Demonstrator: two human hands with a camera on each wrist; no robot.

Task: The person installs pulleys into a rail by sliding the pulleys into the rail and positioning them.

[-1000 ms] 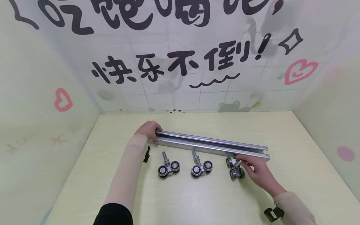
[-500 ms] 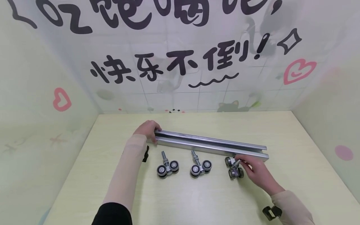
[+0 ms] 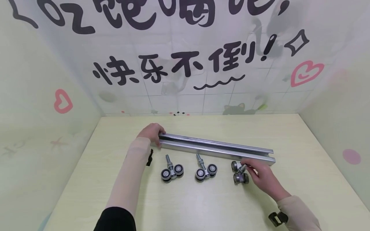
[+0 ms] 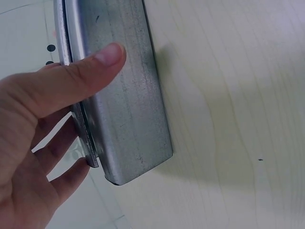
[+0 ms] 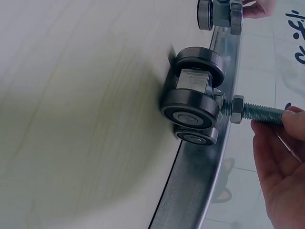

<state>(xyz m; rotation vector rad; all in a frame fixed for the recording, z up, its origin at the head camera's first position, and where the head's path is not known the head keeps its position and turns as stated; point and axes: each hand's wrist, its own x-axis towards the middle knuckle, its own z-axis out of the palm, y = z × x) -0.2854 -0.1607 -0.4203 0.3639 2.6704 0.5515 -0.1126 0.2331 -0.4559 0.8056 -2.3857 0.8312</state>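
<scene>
Pale wooden table [image 3: 202, 205] walled by cartoon-printed panels [image 3: 185, 48]. Steel channel rail [image 3: 216, 148] lying across the middle, left end gripped by left hand [image 3: 151, 132], thumb pressed on its outer face [image 4: 71, 81]. Right hand [image 3: 264, 178] pinching the threaded bolt [image 5: 259, 110] of right roller trolley [image 3: 240, 173], just beside the rail's near right end. None of the three trolleys visibly inside the channel; two more trolleys [image 3: 189, 171] waiting untouched to the left, near side of rail. Channel interior hidden. Bolt tip covered by fingertips [image 5: 295, 119]. Possibly touching the rail's edge, unclear from the wrist view.
</scene>
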